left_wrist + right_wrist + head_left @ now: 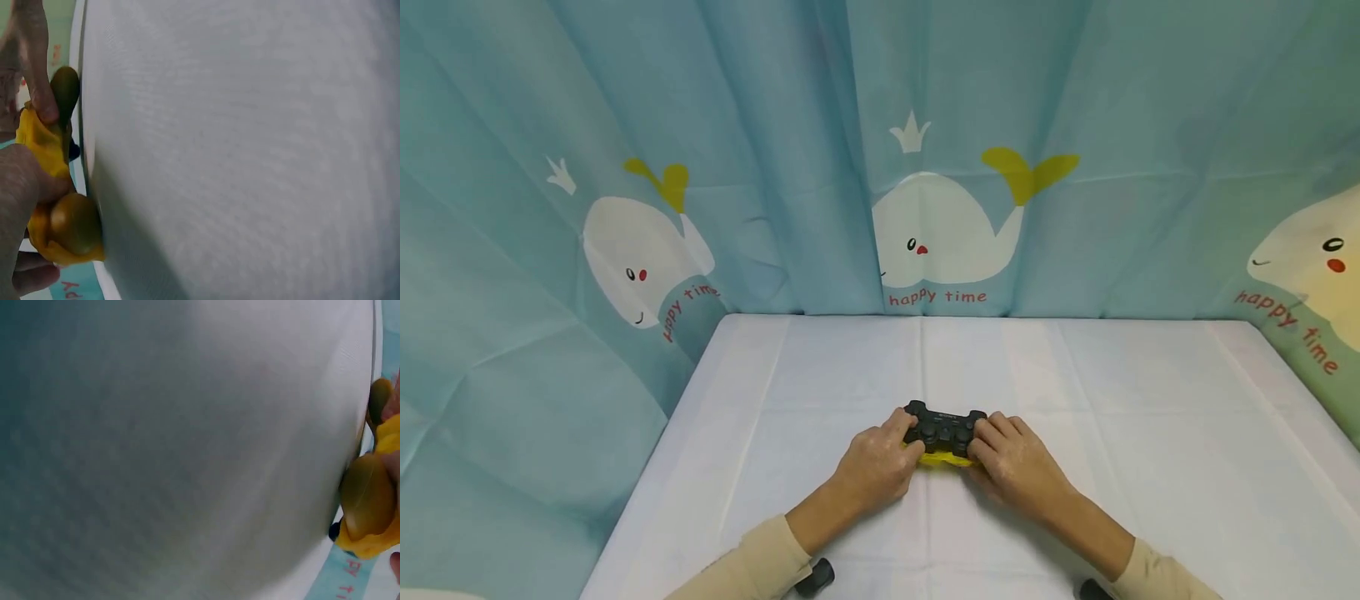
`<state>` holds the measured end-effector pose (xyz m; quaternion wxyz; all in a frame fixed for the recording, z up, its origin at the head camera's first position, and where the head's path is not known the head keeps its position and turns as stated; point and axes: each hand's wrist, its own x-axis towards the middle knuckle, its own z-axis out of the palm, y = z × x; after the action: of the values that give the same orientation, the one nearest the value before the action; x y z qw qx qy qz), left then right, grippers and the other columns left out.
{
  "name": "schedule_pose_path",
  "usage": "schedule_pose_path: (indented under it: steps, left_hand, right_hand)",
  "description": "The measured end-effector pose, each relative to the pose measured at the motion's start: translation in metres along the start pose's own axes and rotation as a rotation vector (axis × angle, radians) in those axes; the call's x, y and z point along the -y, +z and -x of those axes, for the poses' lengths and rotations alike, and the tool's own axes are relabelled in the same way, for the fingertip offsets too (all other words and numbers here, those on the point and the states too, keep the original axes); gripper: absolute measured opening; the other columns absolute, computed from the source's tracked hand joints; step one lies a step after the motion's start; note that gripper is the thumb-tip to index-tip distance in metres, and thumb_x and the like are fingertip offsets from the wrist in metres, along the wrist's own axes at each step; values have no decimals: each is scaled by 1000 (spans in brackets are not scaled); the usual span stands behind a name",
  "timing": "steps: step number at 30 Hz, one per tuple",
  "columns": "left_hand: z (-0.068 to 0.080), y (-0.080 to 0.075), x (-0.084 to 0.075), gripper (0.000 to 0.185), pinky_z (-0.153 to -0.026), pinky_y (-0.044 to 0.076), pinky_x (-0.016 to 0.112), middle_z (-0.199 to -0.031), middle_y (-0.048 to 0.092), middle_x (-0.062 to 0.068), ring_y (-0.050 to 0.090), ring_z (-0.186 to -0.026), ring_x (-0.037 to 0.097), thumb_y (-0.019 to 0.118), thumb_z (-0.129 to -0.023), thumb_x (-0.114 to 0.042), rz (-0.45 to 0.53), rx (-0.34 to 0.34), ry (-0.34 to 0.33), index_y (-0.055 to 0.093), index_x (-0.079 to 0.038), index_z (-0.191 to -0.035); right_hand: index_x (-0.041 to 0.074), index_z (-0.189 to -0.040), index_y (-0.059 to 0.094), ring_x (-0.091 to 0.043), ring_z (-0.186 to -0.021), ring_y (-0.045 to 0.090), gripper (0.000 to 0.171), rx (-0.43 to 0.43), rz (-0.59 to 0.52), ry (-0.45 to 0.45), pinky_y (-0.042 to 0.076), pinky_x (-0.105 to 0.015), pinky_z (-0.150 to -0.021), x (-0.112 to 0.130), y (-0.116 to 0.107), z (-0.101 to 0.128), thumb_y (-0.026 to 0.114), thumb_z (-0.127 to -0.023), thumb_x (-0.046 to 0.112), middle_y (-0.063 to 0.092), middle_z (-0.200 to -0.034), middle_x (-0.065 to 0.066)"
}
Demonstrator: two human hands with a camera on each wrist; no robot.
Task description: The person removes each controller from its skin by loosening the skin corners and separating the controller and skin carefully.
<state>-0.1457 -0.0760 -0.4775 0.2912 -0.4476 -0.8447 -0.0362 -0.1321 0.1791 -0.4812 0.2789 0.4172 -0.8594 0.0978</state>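
Observation:
A black game controller (944, 427) is held over the middle of the white table, its sticks and buttons facing up. A soft yellow cover (942, 458) shows along its near edge. My left hand (880, 462) grips the controller's left end, with the thumb at the yellow edge. On the opposite end, my right hand (1015, 458) grips it with curled fingers. In the left wrist view, the yellow cover (47, 147) wraps part of the underside, and a rounded grip end (76, 223) bulges out of it. The right wrist view shows the cover (389, 434) from the other side.
The table (820, 367) is spread with a creased white cloth. Behind and beside it hangs a blue curtain (805, 167) printed with whales. A black object (815, 577) sits at my left wrist, and another dark one (1093, 590) at my right wrist.

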Motion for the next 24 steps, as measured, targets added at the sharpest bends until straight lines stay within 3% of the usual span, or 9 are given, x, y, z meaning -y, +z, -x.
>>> schedule_pose_path:
  steps: [2,4,6,9,12,15,18,21,24]
  left_hand:
    - [-1,-3,0,11,-65,57,29,-110,58,15,64,-87,21,72,-83,-13,-18,50,-13,70,-6,-91]
    - [-1,-7,1,25,-72,57,28,-115,57,14,61,-101,22,76,-85,-20,33,135,-72,67,-2,-101]
    - [3,-12,3,49,-76,57,30,-121,54,13,58,-108,22,82,-84,-28,134,234,-174,60,1,-117]
    - [13,-17,7,81,-70,56,28,-132,49,10,58,-103,19,89,-78,-37,343,339,-349,46,-2,-136]
    - [20,-16,12,83,-64,52,25,-132,50,7,59,-93,15,91,-78,-33,468,332,-439,44,-6,-141]
    - [23,-11,16,67,-65,51,24,-118,56,0,60,-86,10,92,-77,-25,534,252,-457,53,-10,-130]
    - [24,-6,22,57,-65,50,23,-101,56,-4,59,-80,7,94,-72,-22,615,196,-462,57,-13,-114]
    - [23,-5,30,55,-57,46,21,-84,55,-5,53,-65,3,95,-70,-23,723,206,-471,56,-16,-108]
    - [20,-6,38,56,-52,41,22,-82,56,-3,47,-56,5,93,-72,-19,925,227,-548,57,-12,-115]
  right_hand:
    - [6,-84,61,-27,-85,54,31,8,47,-64,49,-40,-74,0,-1,-1,44,-105,21,57,-93,-8]
    - [5,-89,62,-27,-87,54,30,33,19,-51,49,-40,-76,0,-2,-2,45,-107,23,56,-97,-9]
    - [6,-97,61,-24,-92,53,22,68,-77,48,51,-40,-79,0,-5,2,65,-100,27,55,-104,-7]
    - [5,-113,55,-22,-104,50,64,114,-247,246,52,-42,-85,-1,-10,14,93,-71,35,50,-117,-6]
    - [2,-124,46,-20,-111,51,86,152,-378,360,52,-42,-90,-2,-13,27,99,-63,31,43,-125,-7]
    - [5,-123,44,-15,-109,53,75,161,-491,398,52,-34,-91,-3,-10,32,95,-70,18,40,-124,-2]
    - [11,-114,48,-10,-103,54,66,107,-576,425,51,-27,-88,-3,-8,33,95,-68,10,42,-117,5]
    - [12,-111,51,-9,-95,56,67,46,-662,462,53,-27,-83,-4,-10,31,97,-62,7,49,-108,7]
    - [6,-115,54,-14,-86,58,62,4,-853,559,54,-29,-77,-9,-15,25,92,-67,2,55,-105,-3]
